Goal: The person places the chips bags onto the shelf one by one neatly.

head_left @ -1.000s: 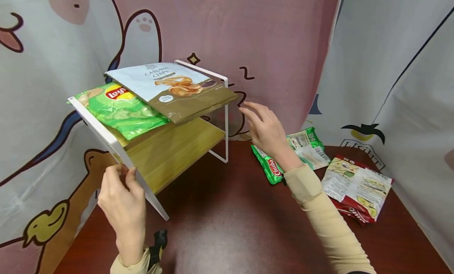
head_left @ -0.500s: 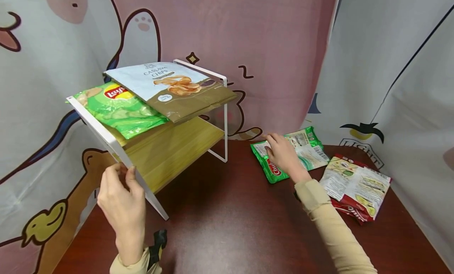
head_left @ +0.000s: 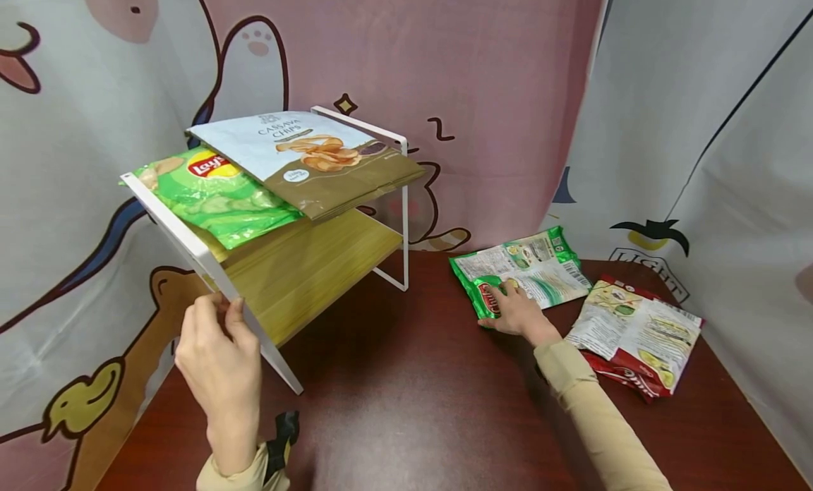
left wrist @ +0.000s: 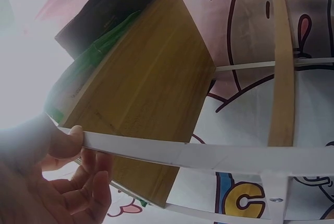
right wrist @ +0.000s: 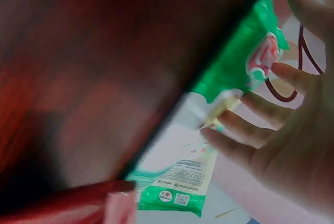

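My left hand grips the white metal side frame of a small two-tier shelf. In the left wrist view, its thumb lies on the frame with the other fingers curled beneath. At the right, my right hand reaches over the near left corner of a green Chuba snack bag lying on the table. The right wrist view shows that hand's fingers spread at the bag's printed face, with the thumb apart. Part of the bag's red logo is hidden by the hand.
On the shelf's top lie a green Lay's chip bag and a white-and-brown cassava chips bag, which overlaps it and overhangs the front. A lower wooden board slopes. A red-and-white snack bag lies on the dark table at the right.
My right hand has moved from beside the shelf's top, right and down to the green Chuba bag on the table. The left hand has stayed at the shelf frame.
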Demonstrator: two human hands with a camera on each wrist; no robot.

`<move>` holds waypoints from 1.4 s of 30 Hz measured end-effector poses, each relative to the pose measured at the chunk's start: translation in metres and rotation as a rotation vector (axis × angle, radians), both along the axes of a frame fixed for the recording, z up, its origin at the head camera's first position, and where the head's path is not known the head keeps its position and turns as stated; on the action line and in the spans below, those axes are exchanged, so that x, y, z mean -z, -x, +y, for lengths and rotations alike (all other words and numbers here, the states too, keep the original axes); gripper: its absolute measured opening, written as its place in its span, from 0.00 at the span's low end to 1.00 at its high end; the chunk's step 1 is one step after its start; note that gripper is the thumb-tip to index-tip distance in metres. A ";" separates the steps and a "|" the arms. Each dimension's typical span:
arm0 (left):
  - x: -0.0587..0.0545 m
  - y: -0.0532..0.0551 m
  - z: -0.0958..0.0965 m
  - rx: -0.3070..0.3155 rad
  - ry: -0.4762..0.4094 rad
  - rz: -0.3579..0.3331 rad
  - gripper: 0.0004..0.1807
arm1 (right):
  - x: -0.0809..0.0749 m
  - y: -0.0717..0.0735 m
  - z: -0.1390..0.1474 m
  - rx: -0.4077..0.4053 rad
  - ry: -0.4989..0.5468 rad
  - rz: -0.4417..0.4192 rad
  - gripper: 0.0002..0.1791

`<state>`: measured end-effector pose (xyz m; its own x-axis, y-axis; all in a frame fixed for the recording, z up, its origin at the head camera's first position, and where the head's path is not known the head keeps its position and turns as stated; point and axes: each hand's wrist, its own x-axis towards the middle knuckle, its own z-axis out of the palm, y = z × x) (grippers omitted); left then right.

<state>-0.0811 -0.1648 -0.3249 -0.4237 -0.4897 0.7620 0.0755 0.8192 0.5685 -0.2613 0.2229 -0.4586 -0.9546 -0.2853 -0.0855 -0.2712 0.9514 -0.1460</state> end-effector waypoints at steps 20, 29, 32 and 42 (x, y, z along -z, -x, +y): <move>0.001 -0.001 0.000 0.000 0.015 0.005 0.11 | 0.017 -0.002 -0.002 -0.085 -0.066 0.259 0.40; 0.002 0.000 0.000 0.002 0.019 0.009 0.12 | 0.020 0.000 0.004 -0.132 -0.023 0.371 0.32; 0.002 0.000 0.000 0.002 0.020 0.010 0.12 | 0.019 0.000 0.008 -0.141 0.026 0.369 0.30; 0.002 0.000 0.000 0.005 0.003 0.009 0.12 | 0.012 -0.002 0.017 -0.085 0.198 0.321 0.25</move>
<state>-0.0808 -0.1646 -0.3267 -0.4194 -0.4857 0.7669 0.0843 0.8203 0.5656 -0.2589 0.2395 -0.4710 -0.8961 -0.3459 0.2780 -0.4098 0.8854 -0.2194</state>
